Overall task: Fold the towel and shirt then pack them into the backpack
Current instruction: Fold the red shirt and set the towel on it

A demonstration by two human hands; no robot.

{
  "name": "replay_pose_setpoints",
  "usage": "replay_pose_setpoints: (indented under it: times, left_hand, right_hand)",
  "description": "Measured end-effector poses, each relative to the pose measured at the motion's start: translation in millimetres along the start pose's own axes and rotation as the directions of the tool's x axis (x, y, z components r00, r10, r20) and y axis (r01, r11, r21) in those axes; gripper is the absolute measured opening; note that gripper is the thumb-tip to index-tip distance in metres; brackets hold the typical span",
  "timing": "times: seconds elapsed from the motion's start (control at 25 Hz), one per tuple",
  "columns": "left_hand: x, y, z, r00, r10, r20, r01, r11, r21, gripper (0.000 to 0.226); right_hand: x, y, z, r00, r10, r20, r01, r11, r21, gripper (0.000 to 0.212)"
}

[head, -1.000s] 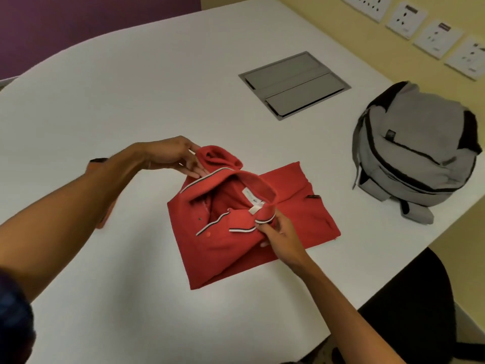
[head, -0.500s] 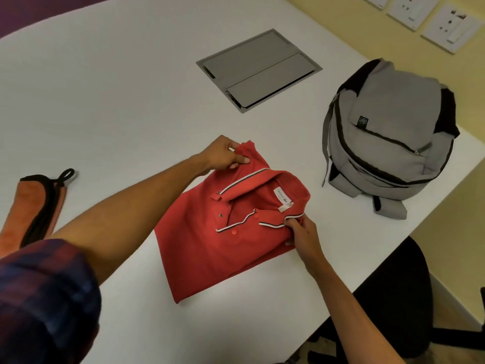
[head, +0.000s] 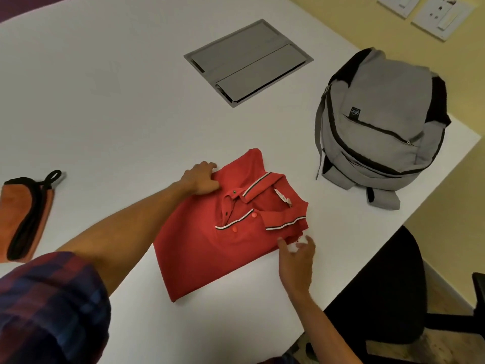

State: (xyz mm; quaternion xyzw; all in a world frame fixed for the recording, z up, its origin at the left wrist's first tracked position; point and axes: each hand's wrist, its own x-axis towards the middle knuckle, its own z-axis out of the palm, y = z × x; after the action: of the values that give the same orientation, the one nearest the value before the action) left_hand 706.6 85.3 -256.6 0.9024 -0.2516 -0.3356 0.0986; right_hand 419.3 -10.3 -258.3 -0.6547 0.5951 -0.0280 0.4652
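Lying folded at centre frame on the white table (head: 105, 101), a red polo shirt (head: 210, 248), collar up, striped trim showing, small white neck label too tiny to read. Left hand (head: 202, 178) pressing down on the shirt's upper-left edge, fingers curled over the fabric, thumb laid on top. Right hand (head: 296, 261) hovering at the shirt's lower-right corner, fingers spread and relaxed, thumb tip just touching the cloth, gripping nothing. Over at the left edge of frame, the orange towel (head: 25, 219), folded, black trim and hanging loop visible, well apart from the shirt. Upper right, the grey backpack (head: 380, 122) resting on the table, zips closed, a small dark round logo patch on the front, lettering unreadable. Top centre, a grey cable hatch (head: 248, 61) set into the tabletop. Top right, wall sockets (head: 443, 14) on the yellow wall. Lower right, a black chair (head: 380, 298) tucked beside the table.
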Motion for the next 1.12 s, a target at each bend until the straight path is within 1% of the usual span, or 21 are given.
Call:
replay_pose_setpoints:
  times: [0.08, 0.16, 0.24, 0.28, 0.4, 0.44, 0.52, 0.56, 0.6, 0.64, 0.68, 0.72, 0.76, 0.8, 0.84, 0.88, 0.96, 1.04, 1.08, 1.12]
  left_hand:
    - [-6.9, -7.0, 2.0, 1.000, 0.003, 0.023, -0.003, 1.000, 0.003, 0.081]
    - [-12.3, -11.1, 7.4, 1.000, 0.018, 0.003, -0.018, 0.999, 0.047, 0.080]
    - [-15.5, -14.9, 12.9, 0.999, 0.022, -0.026, -0.020, 0.997, 0.079, 0.078]
    - [-17.1, -17.2, 15.3, 1.000, 0.014, -0.026, -0.012, 0.998, 0.059, 0.077]
    - [-22.6, -28.4, 20.9, 0.999, -0.044, -0.001, 0.044, 0.996, -0.077, 0.067]
    - [-25.5, -32.8, 20.5, 0.997, -0.072, 0.000, 0.071, 0.990, -0.123, 0.063]
    - [-34.6, -45.5, 19.8, 0.987, -0.158, 0.007, 0.155, 0.960, -0.235, 0.059]
    - [-42.2, -52.5, 19.0, 0.976, -0.215, 0.045, 0.218, 0.929, -0.298, 0.059]
    - [-51.2, -58.6, 18.2, 0.958, -0.264, 0.113, 0.287, 0.889, -0.358, 0.062]
    - [-60.3, -64.5, 18.4, 0.937, -0.296, 0.187, 0.348, 0.851, -0.395, 0.066]
    - [-68.8, -69.0, 20.3, 0.919, -0.320, 0.230, 0.389, 0.832, -0.396, 0.069]
    - [-75.9, -72.2, 23.6, 0.912, -0.349, 0.216, 0.407, 0.835, -0.371, 0.071]
    - [-81.7, -72.5, 27.3, 0.915, -0.380, 0.136, 0.403, 0.855, -0.325, 0.073]
    - [-85.4, -69.8, 31.2, 0.914, -0.405, 0.024, 0.395, 0.877, -0.274, 0.079]
    - [-87.8, -63.7, 35.2, 0.912, -0.403, -0.077, 0.375, 0.896, -0.238, 0.087]
    - [-87.6, -55.7, 40.2, 0.914, -0.378, -0.150, 0.343, 0.914, -0.216, 0.097]
    - [-83.9, -36.0, 50.0, 0.918, -0.306, -0.251, 0.267, 0.948, -0.175, 0.114]
    - [-78.6, -17.8, 56.8, 0.917, -0.217, -0.334, 0.190, 0.975, -0.113, 0.119]
    - [-76.5, -11.4, 58.3, 0.918, -0.179, -0.354, 0.159, 0.984, -0.085, 0.117]
    - [-73.8, -7.9, 58.9, 0.921, -0.159, -0.357, 0.143, 0.987, -0.069, 0.114]
  right_hand:
    - [-21.2, 13.9, 12.9, 0.989, 0.105, 0.106, -0.112, 0.992, 0.058, 0.067]
    - [-36.7, 20.8, 25.8, 0.975, 0.125, 0.185, -0.141, 0.987, 0.079, 0.064]
    - [-42.3, 13.8, 35.5, 0.971, 0.125, 0.202, -0.148, 0.984, 0.099, 0.062]
    - [-42.0, 8.0, 40.2, 0.973, 0.117, 0.197, -0.139, 0.985, 0.099, 0.062]
    - [-32.4, -10.7, 53.5, 0.983, 0.105, 0.152, -0.121, 0.988, 0.099, 0.065]
    - [-25.4, -16.9, 56.4, 0.982, 0.128, 0.138, -0.145, 0.983, 0.117, 0.062]
    - [-11.0, -27.3, 55.7, 0.977, 0.156, 0.148, -0.183, 0.965, 0.187, 0.047]
    - [-4.9, -30.0, 53.7, 0.977, 0.145, 0.153, -0.178, 0.957, 0.228, 0.039]
    - [-0.6, -31.6, 51.2, 0.980, 0.125, 0.152, -0.162, 0.952, 0.260, 0.033]
    - [1.7, -31.8, 50.2, 0.984, 0.101, 0.147, -0.138, 0.954, 0.266, 0.031]
    - [0.8, -31.1, 50.7, 0.987, 0.075, 0.140, -0.109, 0.962, 0.250, 0.035]
    - [-3.1, -30.4, 53.3, 0.990, 0.043, 0.136, -0.073, 0.973, 0.217, 0.044]
    - [-8.7, -29.5, 57.0, 0.991, 0.010, 0.136, -0.034, 0.984, 0.177, 0.058]
    - [-14.2, -28.9, 61.2, 0.990, -0.024, 0.140, 0.004, 0.990, 0.139, 0.072]
    - [-17.8, -27.9, 64.8, 0.988, -0.051, 0.144, 0.037, 0.994, 0.098, 0.084]
    - [-18.9, -27.5, 66.7, 0.986, -0.075, 0.147, 0.066, 0.996, 0.066, 0.091]
    - [-17.9, -27.0, 68.0, 0.985, -0.090, 0.149, 0.088, 0.996, 0.020, 0.094]
    - [-18.3, -27.6, 66.6, 0.990, -0.116, 0.086, 0.123, 0.989, -0.082, 0.091]
    - [-19.3, -28.6, 66.0, 0.983, -0.184, 0.018, 0.184, 0.969, -0.162, 0.087]
    - [-19.3, -30.8, 65.8, 0.956, -0.288, -0.045, 0.272, 0.936, -0.222, 0.082]
